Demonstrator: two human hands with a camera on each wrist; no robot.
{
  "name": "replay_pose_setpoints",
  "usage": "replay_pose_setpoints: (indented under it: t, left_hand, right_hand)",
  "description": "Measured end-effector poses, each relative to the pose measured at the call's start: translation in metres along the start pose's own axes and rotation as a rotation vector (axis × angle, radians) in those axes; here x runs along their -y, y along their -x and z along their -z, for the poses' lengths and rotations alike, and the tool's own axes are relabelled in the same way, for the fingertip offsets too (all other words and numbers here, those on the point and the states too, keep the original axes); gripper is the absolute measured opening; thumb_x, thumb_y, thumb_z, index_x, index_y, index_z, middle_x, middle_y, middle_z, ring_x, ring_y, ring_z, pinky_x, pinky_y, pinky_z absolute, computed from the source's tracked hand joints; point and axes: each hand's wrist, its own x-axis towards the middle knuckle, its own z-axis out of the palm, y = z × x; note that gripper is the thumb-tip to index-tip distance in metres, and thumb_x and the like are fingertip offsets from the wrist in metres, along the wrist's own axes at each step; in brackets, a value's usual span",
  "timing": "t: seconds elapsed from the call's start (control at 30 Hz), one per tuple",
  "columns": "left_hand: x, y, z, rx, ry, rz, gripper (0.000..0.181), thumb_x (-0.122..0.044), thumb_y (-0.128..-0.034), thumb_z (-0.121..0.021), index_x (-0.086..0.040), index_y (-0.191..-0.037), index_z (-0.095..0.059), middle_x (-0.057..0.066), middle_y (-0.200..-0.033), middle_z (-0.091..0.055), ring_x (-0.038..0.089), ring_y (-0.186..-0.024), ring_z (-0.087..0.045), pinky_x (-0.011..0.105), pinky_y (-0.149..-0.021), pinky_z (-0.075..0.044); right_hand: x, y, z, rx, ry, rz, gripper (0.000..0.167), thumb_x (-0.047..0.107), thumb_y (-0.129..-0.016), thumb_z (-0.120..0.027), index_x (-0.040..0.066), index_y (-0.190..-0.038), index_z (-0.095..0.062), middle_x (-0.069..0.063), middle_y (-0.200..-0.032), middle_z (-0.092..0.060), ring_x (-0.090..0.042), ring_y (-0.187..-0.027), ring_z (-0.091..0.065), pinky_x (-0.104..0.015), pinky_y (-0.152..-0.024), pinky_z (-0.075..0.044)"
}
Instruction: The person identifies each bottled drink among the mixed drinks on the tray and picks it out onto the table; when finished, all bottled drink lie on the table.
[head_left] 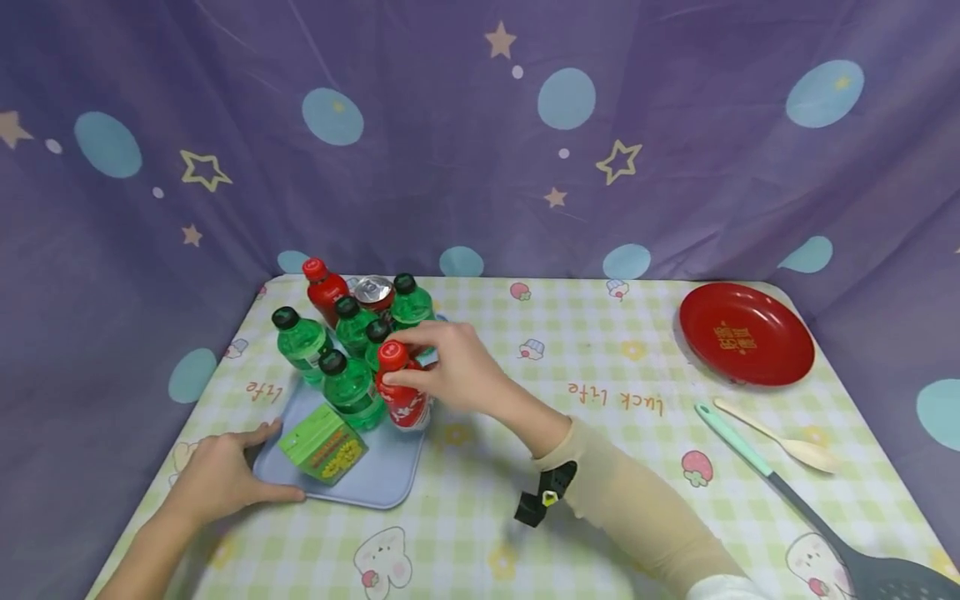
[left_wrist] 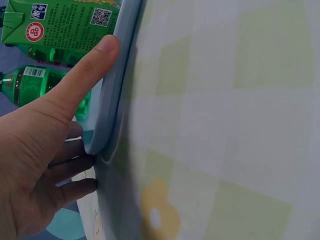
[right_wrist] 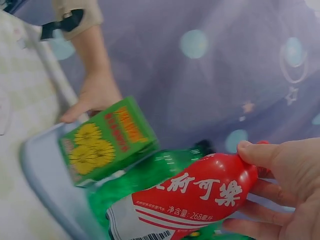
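White-lettered red bottle [head_left: 408, 410] pinched near top by right hand [head_left: 455, 365] at right of tray [head_left: 390, 479]; near-left corner touched by outspread left hand [head_left: 219, 477].

- Right hand [right_wrist: 295, 185] pinching a red bottle [right_wrist: 195, 192] near its cap
- Green bottle [right_wrist: 170, 162] partly hidden behind it
- Left hand [right_wrist: 96, 95] at the blue tray [right_wrist: 42, 162], beside a green carton [right_wrist: 110, 140] with yellow flowers

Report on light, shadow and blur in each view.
Head: bright, with a faint shadow on the cloth beside the right sleeve. Left wrist: dimmer, a soft shadow along the edge of the tray. Right wrist: dim and hazy, lettering on the red bottle sharp, on the box blurrier.
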Motion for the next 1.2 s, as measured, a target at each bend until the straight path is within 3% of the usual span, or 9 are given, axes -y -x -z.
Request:
replay_pose_setpoints:
  t: [0.2,0.43,0.7,0.87,1.2]
  left_hand:
    - [0.001,0.001,-0.002,-0.045,0.006,-0.005,0.124,-0.074,-0.0389,-0.099,0.005,-0.13,-0.072,0.037,-0.122,-0.071,0.057,-0.1,-0.072,0.066,-0.08,-0.058]
    - [0.0,0.003,-0.002,-0.03,0.001,0.014,0.126,-0.077,-0.0389,-0.097,0.005,-0.131,-0.072,0.037,-0.124,-0.069,0.058,-0.107,-0.07,0.068,-0.083,-0.057]
    - [0.001,0.0,-0.003,-0.037,-0.01,0.008,0.126,-0.076,-0.0382,-0.097,0.005,-0.13,-0.072,0.038,-0.122,-0.069,0.059,-0.105,-0.07,0.068,-0.079,-0.057]
    - [0.002,0.0,-0.004,-0.08,-0.004,-0.013,0.122,-0.073,-0.0371,-0.1,0.005,-0.127,-0.074,0.036,-0.119,-0.072,0.057,-0.102,-0.072,0.067,-0.078,-0.057]
    - [0.001,0.002,-0.003,-0.063,0.0,-0.01,0.122,-0.07,-0.0373,-0.101,0.006,-0.129,-0.073,0.036,-0.121,-0.071,0.057,-0.103,-0.072,0.067,-0.08,-0.057]
  right_hand:
    - [0.002,0.0,0.038,-0.091,0.0,-0.016,0.038,0.02,-0.088,-0.089,0.009,-0.124,-0.079,-0.003,-0.108,-0.08,-0.013,-0.096,-0.076,-0.027,-0.082,-0.065]
    - [-0.017,-0.004,0.075,-0.218,0.078,-0.087,0.039,0.023,-0.088,-0.089,0.013,-0.124,-0.08,-0.003,-0.104,-0.08,-0.018,-0.096,-0.077,-0.037,-0.081,-0.062]
    - [-0.04,-0.015,0.104,-0.275,0.164,-0.182,0.04,0.025,-0.089,-0.088,0.014,-0.127,-0.079,-0.007,-0.109,-0.081,-0.021,-0.096,-0.079,-0.043,-0.089,-0.059]
    - [-0.055,-0.024,0.111,-0.26,0.158,-0.264,0.041,0.027,-0.091,-0.087,0.015,-0.129,-0.079,-0.006,-0.109,-0.083,-0.02,-0.098,-0.079,-0.042,-0.089,-0.061]
    - [-0.082,-0.037,0.106,-0.24,0.171,-0.319,0.038,0.028,-0.093,-0.086,0.016,-0.128,-0.079,-0.005,-0.107,-0.084,-0.019,-0.097,-0.079,-0.04,-0.091,-0.06]
